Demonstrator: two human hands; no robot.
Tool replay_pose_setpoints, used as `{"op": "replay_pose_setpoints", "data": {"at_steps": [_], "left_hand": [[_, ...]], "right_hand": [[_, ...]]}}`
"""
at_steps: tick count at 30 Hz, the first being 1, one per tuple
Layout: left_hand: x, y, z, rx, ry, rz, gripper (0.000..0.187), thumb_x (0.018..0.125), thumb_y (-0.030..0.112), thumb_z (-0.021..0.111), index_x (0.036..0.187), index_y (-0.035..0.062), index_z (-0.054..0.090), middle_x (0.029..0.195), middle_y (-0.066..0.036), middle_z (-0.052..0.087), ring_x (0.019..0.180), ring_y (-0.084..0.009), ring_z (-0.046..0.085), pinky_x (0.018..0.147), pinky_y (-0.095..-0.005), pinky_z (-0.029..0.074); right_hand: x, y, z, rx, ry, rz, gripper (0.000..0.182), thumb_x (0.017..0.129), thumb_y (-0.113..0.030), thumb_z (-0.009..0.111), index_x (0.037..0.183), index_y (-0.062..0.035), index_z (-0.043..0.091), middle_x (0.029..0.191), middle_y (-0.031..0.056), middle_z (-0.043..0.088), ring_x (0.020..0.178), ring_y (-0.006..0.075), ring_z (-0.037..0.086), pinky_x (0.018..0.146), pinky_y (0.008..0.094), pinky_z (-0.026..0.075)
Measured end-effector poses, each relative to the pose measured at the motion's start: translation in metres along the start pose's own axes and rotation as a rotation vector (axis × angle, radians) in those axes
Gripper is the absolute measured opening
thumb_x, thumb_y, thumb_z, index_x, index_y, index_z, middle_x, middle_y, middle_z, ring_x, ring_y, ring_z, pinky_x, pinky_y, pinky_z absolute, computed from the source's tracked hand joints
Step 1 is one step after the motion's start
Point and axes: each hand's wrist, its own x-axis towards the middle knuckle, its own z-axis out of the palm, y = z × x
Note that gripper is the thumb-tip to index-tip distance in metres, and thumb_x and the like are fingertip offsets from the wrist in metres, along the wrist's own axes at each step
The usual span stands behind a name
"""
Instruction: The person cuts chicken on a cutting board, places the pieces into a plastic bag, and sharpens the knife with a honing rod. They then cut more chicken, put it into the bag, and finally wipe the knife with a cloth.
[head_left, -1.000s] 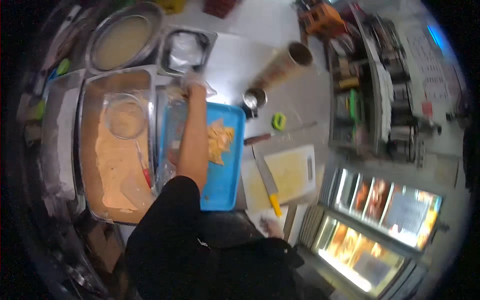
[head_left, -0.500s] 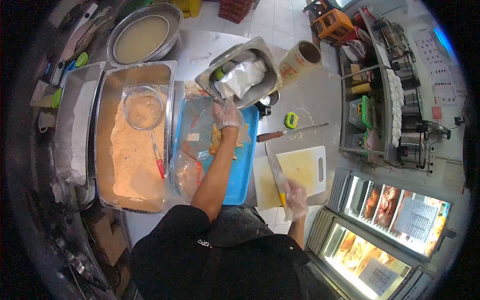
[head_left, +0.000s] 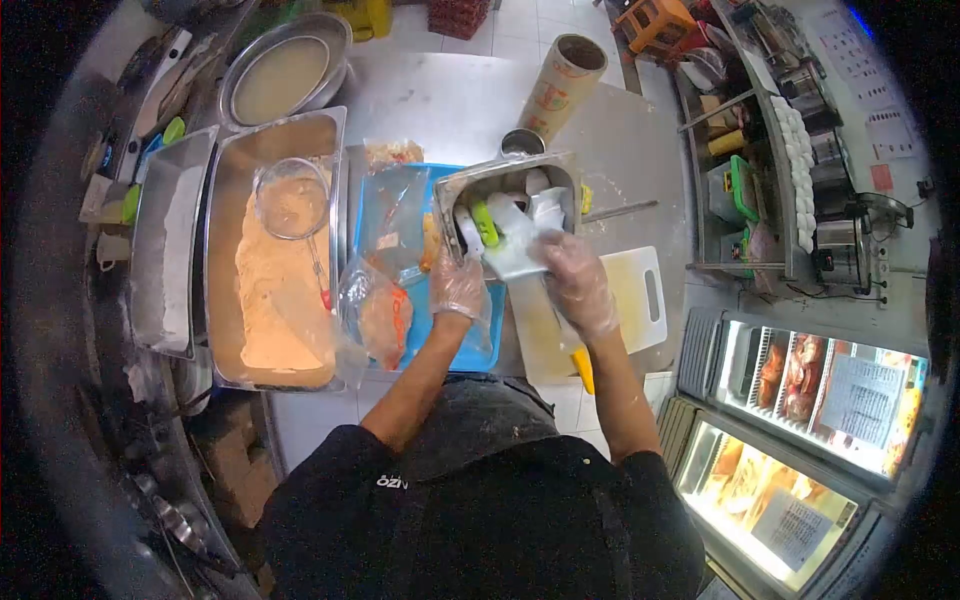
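Note:
My gloved left hand [head_left: 460, 290] is closed on the near rim of a metal container [head_left: 567, 170], which is tilted over the blue tray [head_left: 480, 345]. Inside the container lie a green-handled item [head_left: 484, 222] and white packets. My gloved right hand [head_left: 580, 280] pinches a white packet [head_left: 515, 250] at the container's near right edge. Below that hand, the yellow handle of a knife [head_left: 583, 370] shows on the white cutting board [head_left: 640, 290]. Clear plastic bags [head_left: 385, 320] with food in them lie on the tray's left side.
A deep pan [head_left: 275, 310] of orange flour holds a sieve [head_left: 292, 200]. Beside it stands a pan [head_left: 180, 270] of white powder. A bowl [head_left: 283, 80] of liquid sits behind. A cardboard tube [head_left: 560, 90] and a small metal cup [head_left: 523, 143] stand beyond the container.
The metal container has come nearer and to the right with my left hand. My right hand has left the knife, moved up to the container and taken hold of a white packet.

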Motion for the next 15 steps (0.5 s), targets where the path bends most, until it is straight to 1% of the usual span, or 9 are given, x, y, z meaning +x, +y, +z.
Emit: {"op": "replay_pose_setpoints", "data": {"at_steps": [2,5,8,9,10,11,12,14,15], "left_hand": [[-0.003,-0.015,-0.003,0.099,-0.035,0.035,0.034,0.077,-0.005,0.045,0.111,-0.0011,0.047,0.101,-0.009,0.058,0.089,-0.0167,0.054,0.079,-0.0298,0.043],[-0.015,-0.022,-0.002,-0.128,-0.059,0.039,0.037,0.077,-0.002,0.045,0.114,0.0008,0.047,0.101,-0.01,0.058,0.089,-0.0188,0.056,0.079,-0.0308,0.043],[-0.02,-0.02,-0.003,0.34,-0.142,0.029,0.049,0.075,0.0,0.044,0.124,0.0033,0.04,0.109,-0.012,0.055,0.096,-0.021,0.054,0.084,-0.0331,0.041],[-0.021,-0.035,0.0,0.14,-0.12,0.001,0.052,0.075,0.0,0.042,0.127,0.0031,0.036,0.114,-0.012,0.053,0.101,-0.0225,0.052,0.088,-0.033,0.04],[-0.027,-0.014,0.005,0.209,-0.141,-0.036,0.055,0.074,0.001,0.043,0.128,0.0035,0.035,0.115,-0.013,0.052,0.102,-0.024,0.052,0.089,-0.0329,0.039],[-0.03,0.006,0.008,0.287,-0.157,-0.072,0.057,0.073,0.001,0.044,0.13,0.0039,0.033,0.117,-0.014,0.052,0.103,-0.0255,0.052,0.09,-0.0328,0.039],[-0.021,0.007,0.013,0.285,-0.21,-0.049,0.057,0.073,0.001,0.044,0.13,0.0039,0.033,0.117,-0.014,0.052,0.103,-0.0255,0.052,0.09,-0.0328,0.039],[0.003,0.004,0.013,0.053,-0.245,-0.214,0.057,0.074,0.0,0.044,0.13,0.0049,0.033,0.116,-0.015,0.051,0.104,-0.0252,0.05,0.09,-0.0348,0.04],[0.017,0.0,0.01,-0.059,-0.238,-0.304,0.057,0.075,0.0,0.044,0.13,0.0053,0.033,0.116,-0.015,0.05,0.105,-0.025,0.05,0.09,-0.0358,0.04]], "right_hand": [[-0.014,-0.005,0.0,0.009,0.025,0.024,0.038,0.059,0.008,0.058,0.094,-0.0073,0.059,0.095,0.0133,0.058,0.088,0.0317,0.056,0.074,0.0371,0.046],[-0.024,-0.005,0.002,0.057,0.068,0.052,0.037,0.058,0.009,0.057,0.091,-0.0078,0.059,0.092,0.0131,0.058,0.087,0.0317,0.055,0.075,0.0376,0.046],[-0.03,0.004,0.004,0.012,0.13,0.066,0.033,0.058,0.007,0.056,0.088,-0.0067,0.057,0.089,0.0138,0.058,0.085,0.0323,0.055,0.075,0.0388,0.045],[-0.029,0.002,0.01,0.002,0.129,0.118,0.031,0.059,0.006,0.056,0.088,-0.0063,0.056,0.088,0.0139,0.057,0.085,0.0325,0.055,0.075,0.0393,0.045],[-0.024,-0.007,0.01,-0.045,0.067,0.149,0.03,0.063,0.002,0.054,0.092,-0.0049,0.055,0.089,0.0146,0.057,0.087,0.0325,0.054,0.077,0.0407,0.044],[-0.018,-0.008,0.019,-0.007,-0.019,0.24,0.037,0.068,0.0,0.052,0.104,-0.0054,0.053,0.101,0.0175,0.055,0.095,0.0336,0.053,0.082,0.041,0.043],[-0.005,-0.015,0.021,0.044,0.053,0.215,0.041,0.07,-0.001,0.051,0.111,-0.0059,0.051,0.108,0.0186,0.052,0.1,0.034,0.051,0.085,0.0408,0.042],[0.016,-0.034,0.007,0.149,0.165,0.179,0.05,0.074,-0.004,0.053,0.123,-0.0076,0.043,0.124,0.0194,0.044,0.111,0.0353,0.045,0.092,0.0403,0.039],[0.014,-0.033,0.003,0.09,0.247,0.153,0.048,0.075,-0.004,0.054,0.122,-0.0073,0.045,0.122,0.0183,0.046,0.11,0.0344,0.046,0.092,0.0394,0.038]]}}
